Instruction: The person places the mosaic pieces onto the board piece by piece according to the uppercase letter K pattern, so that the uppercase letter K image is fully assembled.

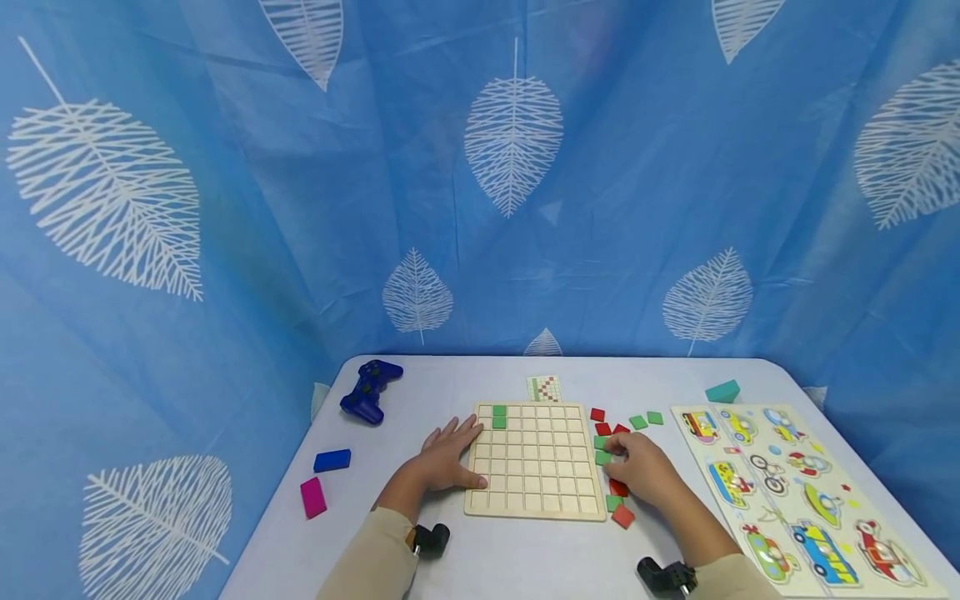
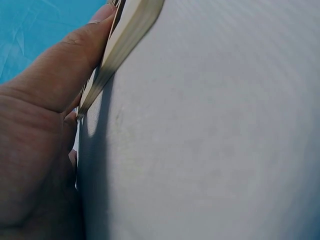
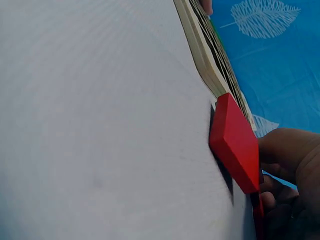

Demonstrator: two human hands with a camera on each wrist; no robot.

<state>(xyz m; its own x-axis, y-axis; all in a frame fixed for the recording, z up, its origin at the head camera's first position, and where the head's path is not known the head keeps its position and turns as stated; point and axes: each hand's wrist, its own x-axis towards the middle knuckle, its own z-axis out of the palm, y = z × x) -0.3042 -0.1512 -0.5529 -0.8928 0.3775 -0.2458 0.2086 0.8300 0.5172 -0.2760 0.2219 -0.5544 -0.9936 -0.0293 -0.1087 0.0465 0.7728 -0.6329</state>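
Observation:
A light wooden grid board (image 1: 536, 469) lies flat on the table, with two green square tiles (image 1: 498, 417) in a column near its top left. My left hand (image 1: 448, 460) rests along the board's left side, fingers spread and thumb over the lower left edge. To the right of the board my right hand (image 1: 641, 468) reaches down among loose tiles, fingers bent, fingertips right at a green tile (image 1: 602, 457). Whether it pinches that tile I cannot tell. In the right wrist view a red tile (image 3: 235, 142) stands out in front of the fingers (image 3: 285, 150), hiding their tips.
More red tiles (image 1: 622, 517) and green tiles (image 1: 638, 422) lie scattered right of the board. A small pattern card (image 1: 543, 388) sits behind it. Further right are a picture puzzle board (image 1: 795, 500) and teal block (image 1: 722, 392); at left, a game controller (image 1: 370, 392), blue block (image 1: 332, 460) and magenta block (image 1: 312, 497).

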